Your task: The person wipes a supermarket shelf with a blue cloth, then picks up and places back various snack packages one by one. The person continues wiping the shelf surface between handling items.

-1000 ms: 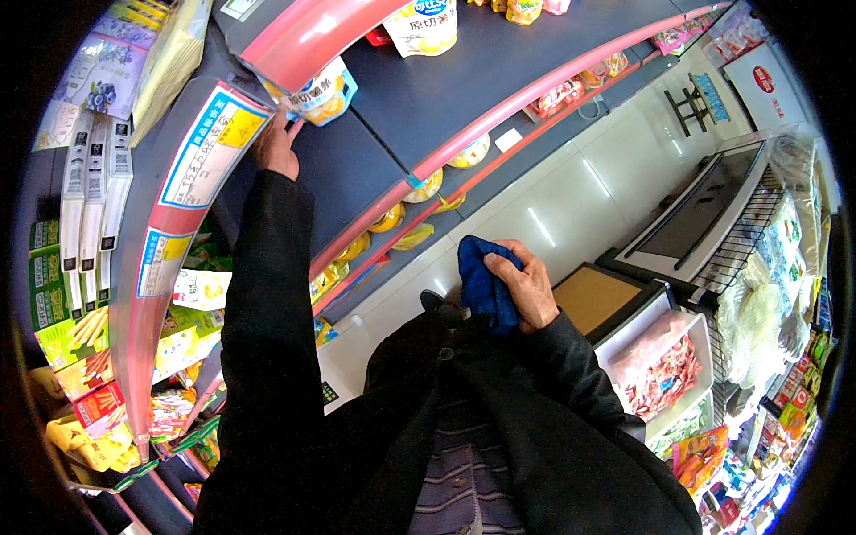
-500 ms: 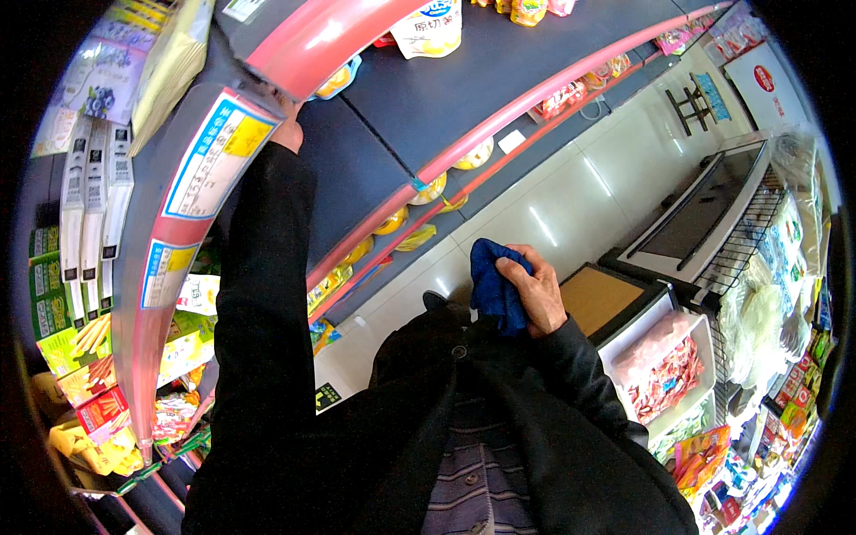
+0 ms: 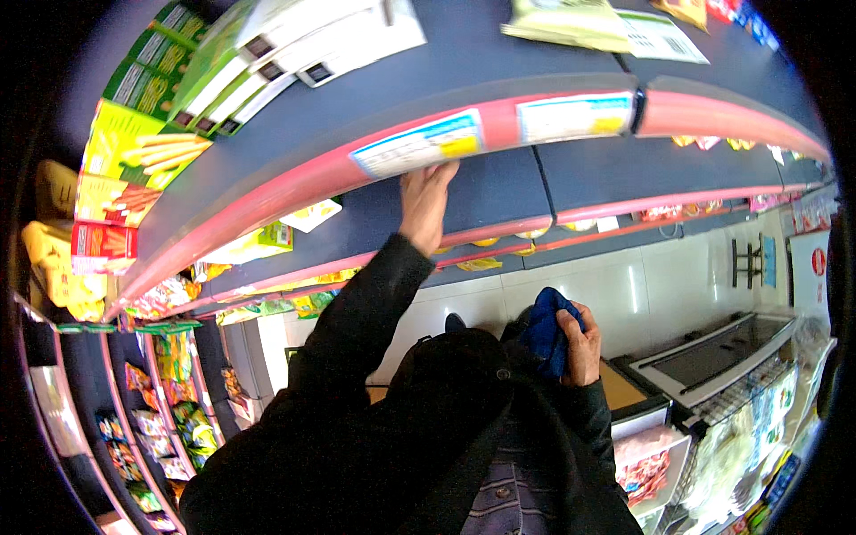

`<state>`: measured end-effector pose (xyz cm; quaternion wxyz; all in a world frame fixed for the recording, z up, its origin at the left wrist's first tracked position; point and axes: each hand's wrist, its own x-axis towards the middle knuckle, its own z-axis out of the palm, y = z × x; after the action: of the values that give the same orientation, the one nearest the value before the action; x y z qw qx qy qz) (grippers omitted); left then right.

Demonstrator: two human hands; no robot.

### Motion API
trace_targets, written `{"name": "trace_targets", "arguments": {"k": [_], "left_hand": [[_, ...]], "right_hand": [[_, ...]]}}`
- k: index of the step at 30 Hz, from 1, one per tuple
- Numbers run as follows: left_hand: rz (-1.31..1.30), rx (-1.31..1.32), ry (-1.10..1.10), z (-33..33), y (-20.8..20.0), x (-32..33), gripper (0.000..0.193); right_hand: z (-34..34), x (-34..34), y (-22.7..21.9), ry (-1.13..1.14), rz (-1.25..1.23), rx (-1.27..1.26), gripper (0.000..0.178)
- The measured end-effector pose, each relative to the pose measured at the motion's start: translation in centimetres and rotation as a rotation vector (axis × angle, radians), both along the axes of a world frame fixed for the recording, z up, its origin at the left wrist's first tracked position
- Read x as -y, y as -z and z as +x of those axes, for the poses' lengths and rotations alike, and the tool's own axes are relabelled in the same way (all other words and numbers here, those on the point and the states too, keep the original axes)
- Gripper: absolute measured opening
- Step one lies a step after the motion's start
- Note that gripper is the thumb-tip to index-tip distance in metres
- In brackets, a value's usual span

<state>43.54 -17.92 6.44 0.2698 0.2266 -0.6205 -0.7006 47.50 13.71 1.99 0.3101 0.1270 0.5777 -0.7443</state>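
Left hand (image 3: 424, 203) flat against the pink shelf edge (image 3: 294, 183) below a blue-yellow label (image 3: 419, 143) — right hand (image 3: 581, 343) clutches a blue cloth (image 3: 546, 330).

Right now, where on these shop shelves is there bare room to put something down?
Bare blue board lies on the top shelf between the white packets and the green packet, and beyond the left hand below. The far-left boxes are crowded.

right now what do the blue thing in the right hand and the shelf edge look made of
Blue cloth: soft fabric, matte and bunched into folds in the right hand. Shelf edge: smooth pink strip, probably plastic, faintly glossy, carrying paper price labels; the left hand touches its underside.
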Motion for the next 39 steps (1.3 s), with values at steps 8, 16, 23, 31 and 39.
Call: {"name": "trace_targets", "arguments": {"k": [8, 16, 23, 31, 39], "left_hand": [[-0.251, 0.076, -0.61, 16.6, 1.3, 6.2, 0.049], [-0.252, 0.065, -0.597, 18.5, 3.9, 11.7, 0.048], [-0.159, -0.002, -0.557, 17.5, 5.6, 15.5, 0.04], [-0.212, -0.032, -0.568, 16.2, 6.1, 17.9, 0.04], [-0.154, -0.022, -0.444, 16.1, 4.9, 17.5, 0.043]], "right_hand": [[1.0, 4.6, -2.1, -0.191, 0.054, -0.012, 0.03], [2.8, 7.8, -2.1, -0.319, 0.056, -0.026, 0.028], [4.6, 8.5, -1.0, -0.287, 0.034, -0.028, 0.026], [6.2, 9.2, -0.6, -0.244, 0.007, -0.013, 0.028], [7.5, 9.7, -1.0, -0.221, -0.002, -0.029, 0.027]]}}
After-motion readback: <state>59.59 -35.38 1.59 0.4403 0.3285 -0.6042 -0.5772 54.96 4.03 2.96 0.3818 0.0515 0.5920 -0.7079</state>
